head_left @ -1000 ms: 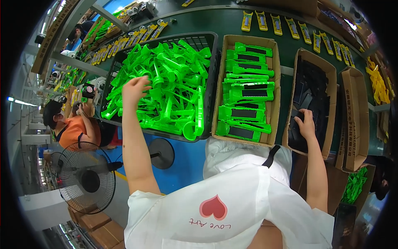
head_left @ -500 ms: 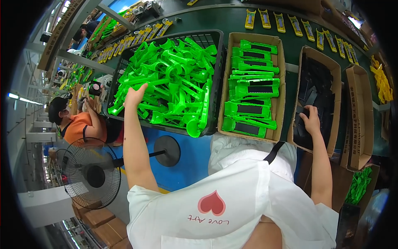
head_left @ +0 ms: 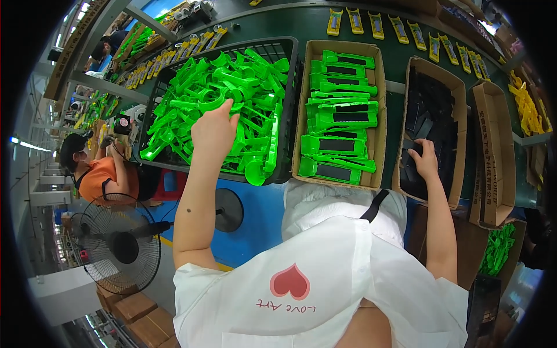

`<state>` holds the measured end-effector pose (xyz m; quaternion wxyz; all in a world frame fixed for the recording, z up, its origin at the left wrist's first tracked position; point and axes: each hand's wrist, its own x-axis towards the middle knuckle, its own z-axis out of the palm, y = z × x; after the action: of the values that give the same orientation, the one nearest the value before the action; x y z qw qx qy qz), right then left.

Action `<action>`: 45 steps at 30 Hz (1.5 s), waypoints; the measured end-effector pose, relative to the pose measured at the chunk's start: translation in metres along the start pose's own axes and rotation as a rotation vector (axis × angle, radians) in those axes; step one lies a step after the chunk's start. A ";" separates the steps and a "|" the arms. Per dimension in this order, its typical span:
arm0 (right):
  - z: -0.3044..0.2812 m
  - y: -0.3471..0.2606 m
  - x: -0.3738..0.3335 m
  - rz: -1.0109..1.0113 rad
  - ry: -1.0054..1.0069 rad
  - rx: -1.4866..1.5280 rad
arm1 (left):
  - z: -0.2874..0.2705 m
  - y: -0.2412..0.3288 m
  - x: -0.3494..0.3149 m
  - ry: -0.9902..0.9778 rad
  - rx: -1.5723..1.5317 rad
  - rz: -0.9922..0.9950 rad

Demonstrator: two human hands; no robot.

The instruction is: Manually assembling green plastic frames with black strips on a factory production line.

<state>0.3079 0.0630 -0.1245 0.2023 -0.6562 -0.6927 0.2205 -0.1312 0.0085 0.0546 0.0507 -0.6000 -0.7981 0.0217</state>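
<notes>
A black plastic crate (head_left: 292, 110) holds a jumbled heap of green plastic parts (head_left: 180, 124), long-handled with rounded, scoop-like ends. Over the middle of the heap is my left hand (head_left: 213, 133), its fingers closed at a green plastic part (head_left: 210, 100) with a ring-like end; the fingertips are partly hidden. To the right, a cardboard box (head_left: 380, 104) holds green parts with black strips (head_left: 350, 113) lying in them, stacked in a column. My right hand (head_left: 427, 161) is in another cardboard box (head_left: 460, 127), fingers pinched on one of many loose black strips (head_left: 413, 146).
An empty narrow carton (head_left: 506, 145) stands at the right, above a box of green parts (head_left: 498, 249). Yellow pieces (head_left: 376, 26) line the green bench (head_left: 313, 26). At left are a standing fan (head_left: 123, 246) and a person in orange (head_left: 107, 177).
My left hand has moved right and deeper over the heap, from spread fingers to closed on a part. My right hand stays in the black-strip box. The whole view has shifted slightly.
</notes>
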 end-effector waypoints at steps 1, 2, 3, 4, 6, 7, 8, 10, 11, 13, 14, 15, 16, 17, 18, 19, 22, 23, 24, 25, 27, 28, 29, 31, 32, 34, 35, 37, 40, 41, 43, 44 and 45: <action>0.000 0.001 0.000 -0.001 -0.002 -0.004 | 0.001 0.004 0.003 0.001 0.000 0.008; 0.000 0.002 -0.001 0.000 -0.003 -0.008 | 0.001 0.009 0.005 0.000 0.012 0.059; 0.000 0.003 -0.001 0.008 0.001 -0.007 | 0.002 0.016 0.008 0.000 0.024 0.111; 0.000 0.004 -0.001 0.017 0.001 -0.006 | 0.003 0.025 0.010 -0.012 -0.136 0.143; 0.001 0.002 -0.001 0.024 -0.002 -0.004 | 0.016 0.035 0.021 -0.004 -0.171 0.303; -0.001 0.001 -0.002 0.019 -0.006 0.003 | 0.020 0.037 0.029 -0.059 -0.135 0.428; -0.004 0.001 0.000 0.012 -0.006 0.009 | 0.033 0.038 0.039 -0.099 -0.240 0.533; -0.002 0.004 0.000 0.013 0.011 0.010 | 0.054 0.037 0.054 -0.310 -0.438 0.703; -0.002 0.008 -0.003 0.030 0.018 0.012 | 0.055 0.038 0.058 -0.349 -0.440 0.698; 0.002 0.011 0.000 -0.019 0.056 0.003 | 0.054 0.033 0.060 -0.400 -0.540 0.687; 0.004 0.011 -0.001 -0.043 0.096 0.023 | 0.054 0.031 0.059 -0.480 -0.582 0.633; 0.003 0.008 0.000 -0.064 0.116 0.011 | 0.052 0.027 0.053 -0.468 -0.594 0.600; 0.000 0.006 -0.001 -0.047 0.144 0.001 | 0.049 0.028 0.052 -0.496 -0.557 0.572; -0.001 0.002 -0.001 -0.052 0.182 -0.032 | 0.049 0.025 0.050 -0.473 -0.525 0.591; -0.003 0.000 0.000 -0.055 0.239 -0.052 | 0.051 0.021 0.049 -0.451 -0.448 0.621; -0.006 -0.002 0.002 -0.037 0.283 -0.004 | 0.057 0.015 0.051 -0.470 -0.477 0.631; -0.017 -0.016 0.000 0.078 0.377 0.379 | 0.059 0.017 0.054 -0.487 -0.416 0.588; -0.019 -0.017 -0.002 0.083 0.431 0.469 | 0.064 0.011 0.059 -0.506 -0.379 0.591; -0.024 -0.023 -0.004 0.157 0.325 0.712 | 0.080 -0.007 0.068 -0.410 -0.338 0.756; -0.030 -0.027 -0.008 0.236 0.218 0.951 | 0.077 -0.004 0.071 -0.396 -0.349 0.759; -0.037 -0.030 -0.015 0.210 0.171 1.012 | 0.059 -0.001 0.072 -0.287 -0.405 0.731; -0.043 -0.037 -0.018 0.207 0.110 1.104 | 0.057 -0.013 0.076 -0.178 -0.466 0.708; -0.048 -0.042 -0.022 0.207 0.048 1.192 | 0.047 -0.019 0.079 -0.139 -0.524 0.665; -0.054 -0.050 -0.027 0.188 0.013 1.264 | 0.039 -0.052 0.091 -0.183 -0.654 0.280; -0.056 -0.054 -0.027 0.189 -0.021 1.313 | 0.029 -0.061 0.094 -0.049 -0.658 0.175; -0.058 -0.061 -0.029 0.190 -0.069 1.429 | 0.016 -0.058 0.088 0.200 -0.953 -0.008; -0.056 -0.064 -0.030 0.187 -0.079 1.501 | 0.011 -0.038 0.076 0.322 -1.245 -0.086; -0.051 -0.072 -0.034 0.162 -0.107 1.628 | 0.007 0.011 0.040 0.109 -1.761 -0.177; -0.045 -0.097 -0.040 0.199 -0.117 1.763 | 0.026 0.093 -0.026 -0.478 -2.150 -0.058; -0.044 -0.109 -0.042 0.216 -0.145 1.744 | 0.033 0.114 -0.043 -0.580 -2.168 -0.010; -0.034 -0.120 -0.045 0.237 -0.184 1.658 | 0.033 0.153 -0.064 -0.634 -2.117 -0.040; -0.030 -0.120 -0.048 0.229 -0.187 1.562 | 0.042 0.164 -0.069 -0.675 -2.098 -0.046; -0.025 -0.124 -0.050 0.153 -0.184 1.484 | 0.045 0.171 -0.074 -0.756 -2.105 -0.019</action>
<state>0.2239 0.0086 -0.0326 0.5168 -0.3727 -0.3288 0.6970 0.0476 -0.0138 -0.0103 -0.7280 -0.2928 -0.3872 -0.4841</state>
